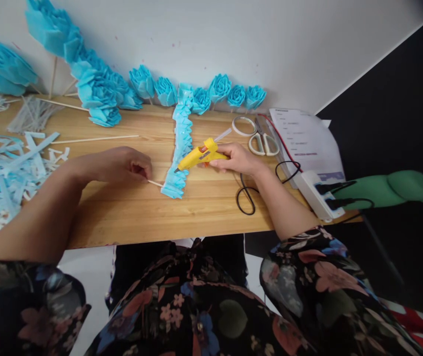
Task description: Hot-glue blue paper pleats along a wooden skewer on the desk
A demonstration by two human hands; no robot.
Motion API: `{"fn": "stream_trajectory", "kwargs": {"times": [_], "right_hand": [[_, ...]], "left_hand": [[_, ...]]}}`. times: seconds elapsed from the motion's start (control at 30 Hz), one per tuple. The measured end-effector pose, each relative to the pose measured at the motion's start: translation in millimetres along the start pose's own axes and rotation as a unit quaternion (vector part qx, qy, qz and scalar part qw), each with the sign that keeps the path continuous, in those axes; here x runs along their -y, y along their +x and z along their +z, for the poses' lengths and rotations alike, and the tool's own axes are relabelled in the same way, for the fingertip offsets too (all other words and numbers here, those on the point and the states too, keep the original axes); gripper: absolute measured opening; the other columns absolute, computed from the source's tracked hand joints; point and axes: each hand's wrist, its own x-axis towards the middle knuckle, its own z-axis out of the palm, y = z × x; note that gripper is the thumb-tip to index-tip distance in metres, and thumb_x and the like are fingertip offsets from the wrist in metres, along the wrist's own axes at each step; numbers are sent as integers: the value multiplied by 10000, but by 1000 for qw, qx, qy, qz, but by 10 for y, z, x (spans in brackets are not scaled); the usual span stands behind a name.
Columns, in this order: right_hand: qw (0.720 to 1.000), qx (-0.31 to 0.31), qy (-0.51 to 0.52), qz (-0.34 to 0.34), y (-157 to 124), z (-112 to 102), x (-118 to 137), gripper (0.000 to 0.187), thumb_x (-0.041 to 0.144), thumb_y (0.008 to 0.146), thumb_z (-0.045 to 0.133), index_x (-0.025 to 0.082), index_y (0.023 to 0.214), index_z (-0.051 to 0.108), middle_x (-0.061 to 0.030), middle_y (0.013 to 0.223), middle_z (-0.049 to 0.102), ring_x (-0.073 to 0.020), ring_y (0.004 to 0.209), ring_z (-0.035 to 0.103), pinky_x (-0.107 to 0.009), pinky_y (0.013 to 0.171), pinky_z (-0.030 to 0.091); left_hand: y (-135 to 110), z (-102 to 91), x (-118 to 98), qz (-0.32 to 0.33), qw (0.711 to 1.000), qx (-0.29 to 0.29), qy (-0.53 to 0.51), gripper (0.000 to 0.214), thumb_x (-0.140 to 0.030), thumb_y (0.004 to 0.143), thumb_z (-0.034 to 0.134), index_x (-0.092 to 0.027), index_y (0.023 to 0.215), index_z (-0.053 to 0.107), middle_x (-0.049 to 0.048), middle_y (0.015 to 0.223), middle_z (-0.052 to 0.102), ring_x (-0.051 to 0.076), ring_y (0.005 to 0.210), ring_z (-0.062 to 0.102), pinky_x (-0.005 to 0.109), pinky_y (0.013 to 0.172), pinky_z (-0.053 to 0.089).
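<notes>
A yellow glue gun [199,155] pointed down at a blue ruffled strip [182,136].
The left hand [132,165] pinched a thin stick [155,183], its tip at the strip's near end; the right hand [235,158] was wrapped round the gun, nozzle over the strip, which lay between the hands on the wooden table [211,210]. Beyond the right hand lay scissors [260,130]; blue scraps [9,173] were heaped far left, and blue flowers [220,88] lined the wall [196,37].

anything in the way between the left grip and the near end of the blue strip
Nothing visible: only the stick held in the left grip spans that gap, reaching the blue strip's near end. The glue gun in the right grip pokes over the strip, farther up.
</notes>
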Motion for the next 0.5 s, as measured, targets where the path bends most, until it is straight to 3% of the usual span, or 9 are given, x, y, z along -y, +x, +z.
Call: {"fn": "stream_trajectory", "kwargs": {"times": [0.33,0.5], "right_hand": [[992,-49,112,2,39,8,-97,511,593,972,929,172,1220,778,-83,1016,870,-143,691,738,-226,515,465],[993,-44,108,0,6,-32,-72,504,573,971,933,161,1212,770,-109,1123,889,-112,651,684,-225,529,468]], "left_hand": [[-20,-2,-60,9,1000,-3,-4,284,-412,1001,703,-169,986,849,49,933,834,191,849,671,267,796,511],[-2,1,2,9,1000,-4,-6,276,-442,978,732,-198,966,859,40,910,830,206,838,686,261,769,508]]}}
